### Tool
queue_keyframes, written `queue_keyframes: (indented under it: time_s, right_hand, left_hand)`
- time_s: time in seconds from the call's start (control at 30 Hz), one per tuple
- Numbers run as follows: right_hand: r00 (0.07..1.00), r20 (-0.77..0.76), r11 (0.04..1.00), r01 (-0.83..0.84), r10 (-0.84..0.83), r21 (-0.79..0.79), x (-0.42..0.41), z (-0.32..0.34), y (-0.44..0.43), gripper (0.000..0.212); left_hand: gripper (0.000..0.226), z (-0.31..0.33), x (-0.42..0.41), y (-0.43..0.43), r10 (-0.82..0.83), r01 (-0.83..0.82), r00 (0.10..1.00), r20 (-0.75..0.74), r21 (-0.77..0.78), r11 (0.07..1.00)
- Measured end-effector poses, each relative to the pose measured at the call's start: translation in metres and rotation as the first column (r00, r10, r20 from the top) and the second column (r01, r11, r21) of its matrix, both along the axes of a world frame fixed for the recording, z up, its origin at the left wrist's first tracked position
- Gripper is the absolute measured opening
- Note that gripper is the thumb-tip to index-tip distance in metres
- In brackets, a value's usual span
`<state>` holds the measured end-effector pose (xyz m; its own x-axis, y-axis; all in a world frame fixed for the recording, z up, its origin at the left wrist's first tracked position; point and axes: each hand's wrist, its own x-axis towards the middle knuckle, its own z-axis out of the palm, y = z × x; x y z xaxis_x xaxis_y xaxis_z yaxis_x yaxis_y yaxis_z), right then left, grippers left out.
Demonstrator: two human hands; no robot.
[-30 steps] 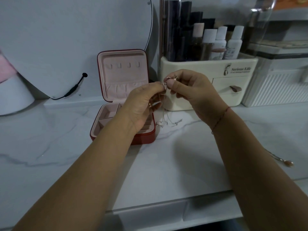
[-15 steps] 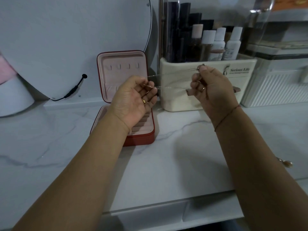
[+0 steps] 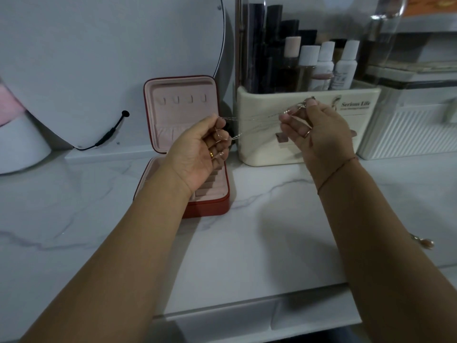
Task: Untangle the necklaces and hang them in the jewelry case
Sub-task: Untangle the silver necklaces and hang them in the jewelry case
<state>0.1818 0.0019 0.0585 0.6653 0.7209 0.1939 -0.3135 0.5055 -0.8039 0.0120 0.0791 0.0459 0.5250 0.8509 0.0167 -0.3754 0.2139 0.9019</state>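
Observation:
Thin necklace chains [image 3: 257, 120] stretch in the air between my two hands. My left hand [image 3: 200, 147] pinches one end of the chains, hovering over the base of the red jewelry case [image 3: 210, 206]. My right hand [image 3: 319, 132] pinches the other end, held in front of the cream organizer. The case stands open, its pink lid [image 3: 181, 115] upright with several small hooks near the top, all bare. How the chains cross between the hands is too fine to tell.
A cream cosmetics organizer [image 3: 259, 154] with bottles stands behind my hands. A white ribbed box [image 3: 408, 132] sits to its right. A round mirror [image 3: 111, 58] with a black cable leans at the back left. A small pendant [image 3: 425, 242] lies on the marble counter by my right forearm.
My hands have drawn apart, left moving left and right moving right, pulling the chains taut. A second ago they were together with the chains dangling below.

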Motion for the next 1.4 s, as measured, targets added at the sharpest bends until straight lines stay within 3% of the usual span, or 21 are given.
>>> queue_keyframes:
  time_s: [0.17, 0.4, 0.93, 1.0, 1.1, 1.2, 1.3, 1.4]
  right_hand:
    - [0.968, -0.188, 0.986, -0.152, 0.164, 0.075, 0.001, 0.001, 0.004, 0.023]
    - [0.996, 0.084, 0.999, -0.040, 0.040, 0.003, 0.006, -0.003, 0.004, 0.022]
    - [0.986, 0.166, 0.999, 0.026, -0.030, 0.026, 0.006, 0.001, -0.002, 0.016]
    - [0.979, 0.205, 1.000, 0.007, -0.013, 0.029, 0.004, 0.002, -0.003, 0.016]
    - [0.941, 0.338, 0.999, -0.042, 0.033, 0.019, -0.002, 0.002, -0.004, 0.013]
    - [0.876, 0.479, 0.999, -0.053, 0.050, -0.007, -0.008, 0.002, -0.005, 0.011]
    - [0.810, 0.580, 0.997, -0.067, 0.081, -0.045, -0.012, 0.001, -0.004, 0.010]
    - [0.746, 0.654, 0.991, -0.079, 0.128, -0.105, -0.015, -0.001, -0.003, 0.009]
  left_hand:
    - [0.025, 0.000, -0.001, 0.000, 0.024, -0.024, 1.000, -0.010, -0.003, 1.000]
    - [0.023, -0.002, -0.001, 0.004, 0.084, -0.083, 0.996, 0.018, -0.059, 0.995]
    - [0.022, -0.005, -0.004, 0.008, 0.159, -0.153, 0.984, -0.086, 0.072, 0.986]
    - [0.025, -0.003, -0.004, 0.005, 0.143, -0.128, 0.982, -0.125, 0.122, 0.984]
    - [0.033, -0.001, -0.003, -0.004, 0.176, -0.082, 0.945, -0.276, 0.321, 0.943]
    - [0.025, -0.001, 0.002, -0.013, 0.265, -0.035, 0.877, -0.400, 0.498, 0.866]
    - [0.016, -0.005, 0.008, -0.016, 0.255, 0.028, 0.870, -0.422, 0.559, 0.829]
    - [0.023, -0.007, 0.010, -0.012, 0.224, -0.006, 0.910, -0.349, 0.528, 0.849]
